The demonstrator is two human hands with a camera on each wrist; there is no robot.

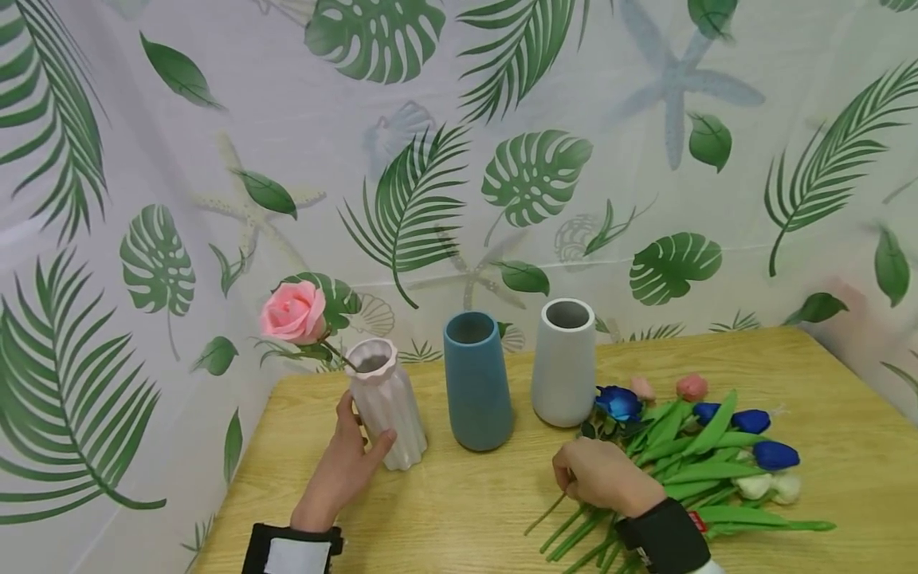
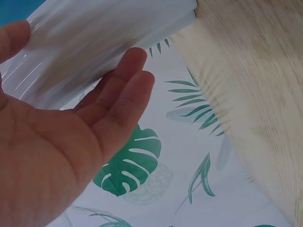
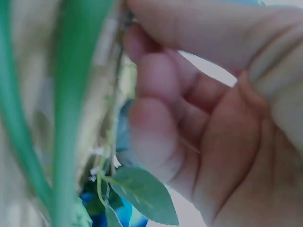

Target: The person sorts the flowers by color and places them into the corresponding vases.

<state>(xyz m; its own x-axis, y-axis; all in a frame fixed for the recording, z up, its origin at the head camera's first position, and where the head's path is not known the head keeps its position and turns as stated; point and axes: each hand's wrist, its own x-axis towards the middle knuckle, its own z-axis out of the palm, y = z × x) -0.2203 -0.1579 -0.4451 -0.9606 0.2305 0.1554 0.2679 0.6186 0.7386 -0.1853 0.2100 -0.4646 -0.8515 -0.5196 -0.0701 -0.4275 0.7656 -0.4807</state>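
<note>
My left hand (image 1: 343, 470) holds a pale pink fluted vase (image 1: 390, 410), thumb on one side and fingers on the other. The vase leans slightly to the left. A pink rose (image 1: 294, 312) stands in it, its bloom hanging out past the left rim. In the left wrist view the fingers lie along the glossy vase wall (image 2: 80, 52). On the right, my right hand (image 1: 602, 477) pinches a thin stem between thumb and forefinger. This stem belongs to a blue rose (image 1: 619, 403) lying beside the flower pile; a leaf (image 3: 144, 194) of it shows in the right wrist view.
A blue vase (image 1: 477, 391) and a white vase (image 1: 564, 367) stand upright between the hands. Artificial tulips (image 1: 717, 454) in blue, white and pink lie heaped at the right, stems toward the front. A leaf-printed cloth (image 1: 545, 175) hangs behind the wooden table (image 1: 445, 518).
</note>
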